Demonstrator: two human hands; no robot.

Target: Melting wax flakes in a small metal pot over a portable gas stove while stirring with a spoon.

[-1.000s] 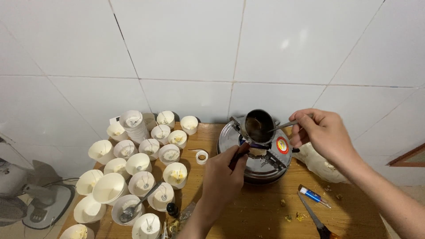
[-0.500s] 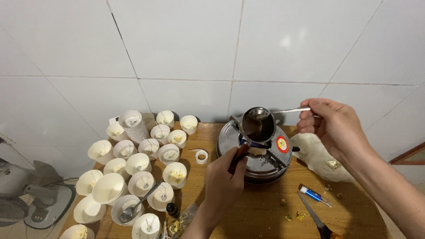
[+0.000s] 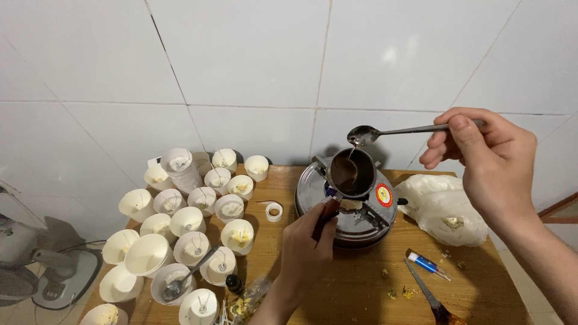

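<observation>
We hold a small metal pot (image 3: pixel 352 173) by its dark handle, our left hand (image 3: pixel 305 244) closed around it, over the round silver stove (image 3: pixel 346 204) on the wooden table (image 3: pixel 355 289); dark liquid sits inside the pot. Our right hand (image 3: pixel 490 159) pinches a metal spoon (image 3: pixel 367 133) by its handle between thumb and fingers, its bowl just above the pot's rim with a thin drip falling in. Left of the stove stand many white paper cups (image 3: pixel 192 225), most holding a wick and some a little yellowish matter; one near the front has a second spoon (image 3: pixel 180 284) lying in it. A roll of tape (image 3: pixel 274 211) lies between cups and stove. Right of the stove sits a white plastic bag (image 3: pixel 442 207), with a small tube (image 3: pixel 426 265) and scissors (image 3: pixel 428 296) in front of it. Compared with half a second ago, the spoon has lifted out of the pot and our right hand has risen.
</observation>
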